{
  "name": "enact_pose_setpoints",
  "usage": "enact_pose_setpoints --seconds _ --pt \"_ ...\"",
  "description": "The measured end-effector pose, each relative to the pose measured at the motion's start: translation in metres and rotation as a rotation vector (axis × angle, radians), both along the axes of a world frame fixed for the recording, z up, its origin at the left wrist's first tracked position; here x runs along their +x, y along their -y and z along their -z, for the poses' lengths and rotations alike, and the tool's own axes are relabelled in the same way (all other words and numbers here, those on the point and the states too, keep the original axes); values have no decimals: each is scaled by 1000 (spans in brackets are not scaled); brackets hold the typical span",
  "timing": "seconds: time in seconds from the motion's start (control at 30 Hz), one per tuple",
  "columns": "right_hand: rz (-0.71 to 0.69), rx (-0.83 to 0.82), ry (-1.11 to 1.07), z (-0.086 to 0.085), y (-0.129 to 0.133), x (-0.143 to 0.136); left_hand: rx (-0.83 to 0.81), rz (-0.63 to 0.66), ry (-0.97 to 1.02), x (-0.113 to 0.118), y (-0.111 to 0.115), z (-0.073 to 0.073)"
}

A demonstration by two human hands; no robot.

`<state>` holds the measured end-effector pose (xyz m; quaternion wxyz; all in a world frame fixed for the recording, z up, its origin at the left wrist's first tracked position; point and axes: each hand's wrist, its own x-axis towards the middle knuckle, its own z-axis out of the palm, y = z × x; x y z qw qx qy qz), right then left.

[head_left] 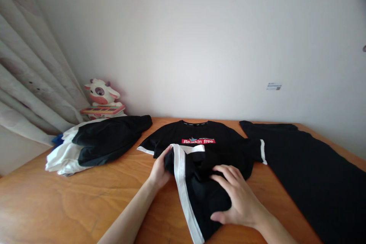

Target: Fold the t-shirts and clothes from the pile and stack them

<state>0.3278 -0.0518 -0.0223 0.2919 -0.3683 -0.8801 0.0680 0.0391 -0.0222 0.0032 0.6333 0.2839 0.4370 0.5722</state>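
A black T-shirt with white sleeve cuffs and a red "Remain free" print lies face up, its neckline toward the wall. Its near part is bunched up, and a white band runs down the raised black cloth. My left hand is closed on the edge of this cloth at the left, by the top of the white band; its fingertips are partly hidden. On the right, my right hand rests against the bunched black fabric with fingers spread and thumb apart, not gripping it.
Black and white clothes lie in a heap at the left. Behind them sits a toy cow with a keyboard, close to the curtain. A large black garment spreads along the right side of the wooden table. The wall borders the far edge.
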Motion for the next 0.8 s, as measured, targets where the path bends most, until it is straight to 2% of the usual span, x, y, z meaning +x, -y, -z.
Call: enact_pose_setpoints --seconds 0.07,0.2,0.33,0.43,0.53,0.63,0.7,0.8 --pt "-17 -93 54 1 2 -9 62 105 -89 2 3 0" --pt "69 -143 -41 8 0 -17 291 311 -348 6 16 0" --pt "75 -180 -222 13 -3 -15 583 459 -836 13 27 2" --pt "181 -320 -438 13 -5 -10 804 526 -1128 18 29 2" --pt "290 -463 -710 14 -11 -3 832 488 -1293 17 26 -1" --pt "322 -549 -961 17 -19 5 825 413 -1392 9 22 -3" --pt "333 -596 -1072 18 -22 8 834 369 -1348 2 21 -4" --pt "385 -675 -1199 16 -25 9 746 278 -1141 -4 20 -5"
